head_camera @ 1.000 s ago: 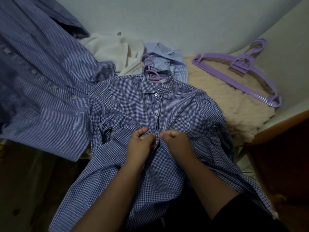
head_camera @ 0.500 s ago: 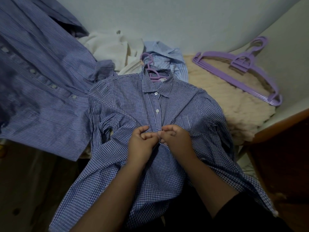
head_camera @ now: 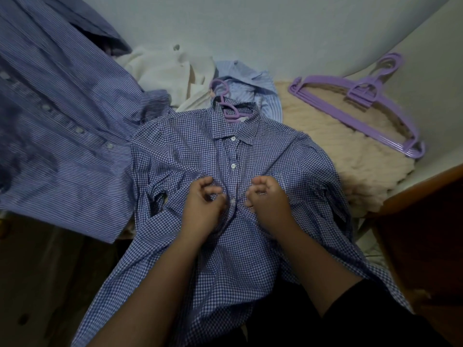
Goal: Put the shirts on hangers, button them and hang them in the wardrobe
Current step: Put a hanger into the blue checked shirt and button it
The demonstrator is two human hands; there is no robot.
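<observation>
A blue-and-white checked shirt [head_camera: 275,159] lies face up in front of me on a purple hanger [head_camera: 226,106], whose hook sticks out of the collar. Two buttons below the collar are closed. My left hand [head_camera: 203,206] and my right hand [head_camera: 269,201] sit on the chest, a little apart, on either side of the front placket. Both have curled fingers that pinch the cloth beside a third button [head_camera: 233,202], which shows between them.
A blue striped shirt [head_camera: 62,136] hangs at the left. A cream garment [head_camera: 165,71] and a pale blue striped shirt [head_camera: 248,83] lie behind the collar. Several spare purple hangers [head_camera: 360,106] rest on a fluffy cream cover [head_camera: 350,171]. A wooden edge [head_camera: 426,186] runs at the right.
My hands were pressed together over the placket; now they have drawn apart, and the button between them is uncovered.
</observation>
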